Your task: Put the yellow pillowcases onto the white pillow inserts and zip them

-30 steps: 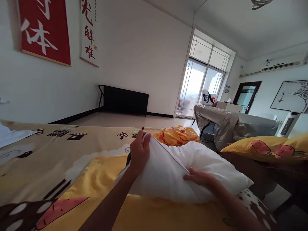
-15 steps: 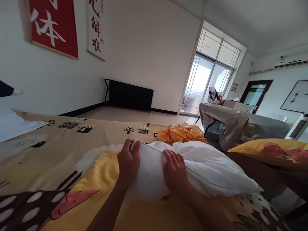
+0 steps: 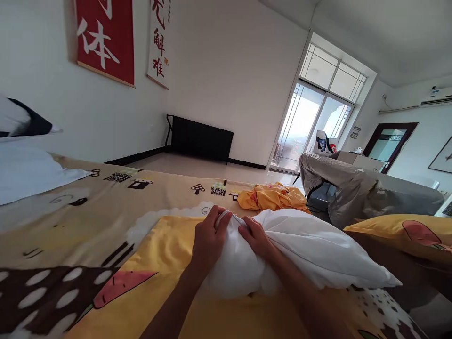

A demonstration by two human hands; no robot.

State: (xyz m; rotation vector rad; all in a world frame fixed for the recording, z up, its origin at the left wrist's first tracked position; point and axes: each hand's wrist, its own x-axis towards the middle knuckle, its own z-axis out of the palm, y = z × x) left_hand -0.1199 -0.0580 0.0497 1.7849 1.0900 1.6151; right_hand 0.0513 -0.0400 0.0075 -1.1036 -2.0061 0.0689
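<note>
A white pillow [image 3: 318,245] lies on the bed, its left end lifted and bunched between my hands. My left hand [image 3: 211,235] is closed on the corner of that end, fingers curled over the edge. Close to its right, my right hand [image 3: 257,238] pinches the pillow's seamed edge. The cloth between them is gathered into folds. Beneath the pillow spreads yellow fabric [image 3: 173,242] with a carrot print; whether it is a separate piece from the bedding, I cannot tell.
A crumpled orange cloth [image 3: 271,197] lies beyond the pillow. To the right is a yellow pillow [image 3: 384,226], with a plastic-covered piece of furniture [image 3: 353,183] behind it. White bedding [image 3: 35,174] is at far left. A black folded frame [image 3: 201,139] leans by the wall.
My hands have come closer together, and the pillow's edge between them has bunched up. The right hand has gone from lying over the edge to pinching it. The view has shifted left.
</note>
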